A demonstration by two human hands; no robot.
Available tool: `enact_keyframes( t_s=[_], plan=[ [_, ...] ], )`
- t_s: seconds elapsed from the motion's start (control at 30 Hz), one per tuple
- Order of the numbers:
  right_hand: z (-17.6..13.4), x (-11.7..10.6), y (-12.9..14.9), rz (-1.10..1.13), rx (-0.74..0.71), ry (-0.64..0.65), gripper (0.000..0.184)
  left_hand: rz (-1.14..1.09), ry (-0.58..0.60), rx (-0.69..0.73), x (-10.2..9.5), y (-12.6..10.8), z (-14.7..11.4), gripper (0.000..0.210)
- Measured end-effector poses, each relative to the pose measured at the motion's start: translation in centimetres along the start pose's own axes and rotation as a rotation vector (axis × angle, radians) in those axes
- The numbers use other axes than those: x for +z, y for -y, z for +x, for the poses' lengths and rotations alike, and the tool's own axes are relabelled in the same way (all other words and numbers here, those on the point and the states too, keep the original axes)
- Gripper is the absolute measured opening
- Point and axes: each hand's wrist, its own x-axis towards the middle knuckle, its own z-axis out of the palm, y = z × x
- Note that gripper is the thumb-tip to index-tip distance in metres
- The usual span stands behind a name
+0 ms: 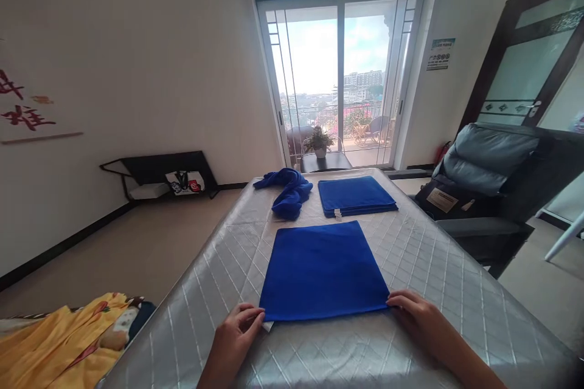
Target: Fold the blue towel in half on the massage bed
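Note:
A blue cloth (323,270), smooth and squarish, lies flat on the silver quilted table cover (433,267). My left hand (237,328) pinches its near left corner, where a small white tag pokes out below the edge. At the near right corner, the fingers of my right hand (413,310) are closed on the cloth's edge. Just beyond it, to the right, sits a neat stack of folded blue cloths (356,194) with a white label at its front. A crumpled heap of blue cloth (289,191) rests at the far left.
Right of the table stands a dark armchair (493,158) with a black bag (444,197) on it. A potted plant (320,143) is on a small dark table past the far edge. Yellow fabric (68,340) lies low at the left. A black rack (168,173) lines the wall.

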Motion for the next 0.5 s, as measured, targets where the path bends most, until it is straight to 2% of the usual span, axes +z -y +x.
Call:
enact_keyframes(
  t_s=[0.17,0.5],
  plan=[
    [-0.6,0.3,-0.2,-0.034,-0.006,-0.006,0.035,0.002,-0.07,0.014,0.4,0.3,-0.9,0.044],
    [-1.4,0.2,0.0,-0.131,-0.009,0.035,0.041,0.126,-0.23,0.141,1.9,1.6,-2.2,0.042]
  ],
)
